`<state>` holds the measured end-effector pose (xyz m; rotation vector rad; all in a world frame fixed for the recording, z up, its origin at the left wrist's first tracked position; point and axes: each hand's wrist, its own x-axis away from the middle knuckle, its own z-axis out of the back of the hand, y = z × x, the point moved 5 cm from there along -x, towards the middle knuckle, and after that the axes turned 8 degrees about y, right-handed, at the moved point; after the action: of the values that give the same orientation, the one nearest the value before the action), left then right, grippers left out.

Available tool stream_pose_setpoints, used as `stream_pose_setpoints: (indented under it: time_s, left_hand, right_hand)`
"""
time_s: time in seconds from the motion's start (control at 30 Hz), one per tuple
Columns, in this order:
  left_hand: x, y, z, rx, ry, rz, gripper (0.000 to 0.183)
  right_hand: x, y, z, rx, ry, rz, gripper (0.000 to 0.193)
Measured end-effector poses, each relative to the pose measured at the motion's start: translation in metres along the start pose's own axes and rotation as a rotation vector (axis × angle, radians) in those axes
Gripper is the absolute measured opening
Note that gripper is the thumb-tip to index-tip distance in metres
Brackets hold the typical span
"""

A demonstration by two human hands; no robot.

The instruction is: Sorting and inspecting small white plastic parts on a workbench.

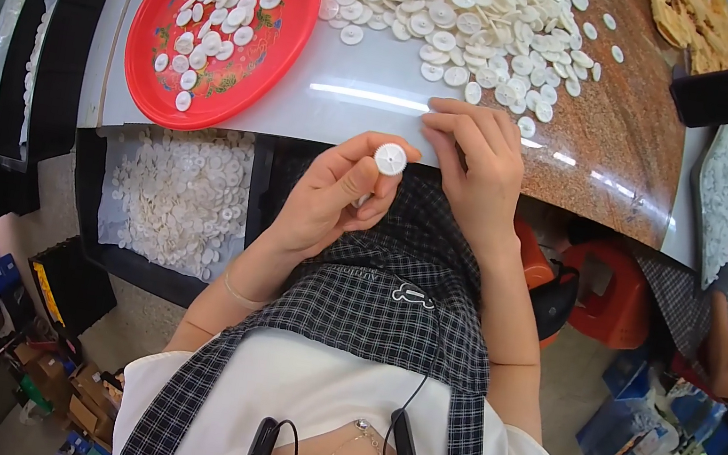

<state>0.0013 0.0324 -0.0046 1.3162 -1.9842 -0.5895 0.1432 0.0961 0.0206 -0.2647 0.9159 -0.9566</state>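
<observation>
My left hand [332,186] is closed around a white toothed plastic gear [390,159], pinched between thumb and fingers with its round face up. A pale bit shows lower among those fingers, too small to name. To the right, my right hand [482,156] is over the table's front edge. Its thumb and index fingertips come together, and whatever may be between them is hidden. Beyond the hands, a large heap of similar white gears [473,21] spreads over the table [334,118]. A red round tray [146,69] at the left holds several more gears.
Below the tray, a black bin [155,282] is full of white gears. A dark phone-like device [708,98] stands at the right, near a tray of white pieces [722,189]. Another person's arm [721,346] shows at far right, near an orange stool [610,295].
</observation>
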Motion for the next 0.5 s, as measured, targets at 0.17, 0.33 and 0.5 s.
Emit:
stream_pose_setpoints:
  time_s: [0.17, 0.33, 0.5]
  left_hand:
    - [-0.001, 0.072, 0.03, -0.261, 0.422, -0.55, 0.034]
    - [0.011, 0.119, 0.021, -0.605, 0.668, -1.014, 0.029]
    - [-0.006, 0.023, 0.007, -0.22, 0.2, -0.098, 0.043]
  right_hand:
    - [0.002, 0.002, 0.001, -0.027, 0.011, -0.011, 0.013]
    - [0.001, -0.005, 0.004, -0.044, 0.072, 0.049, 0.018]
    - [0.003, -0.022, 0.009, -0.63, 0.08, -0.107, 0.056]
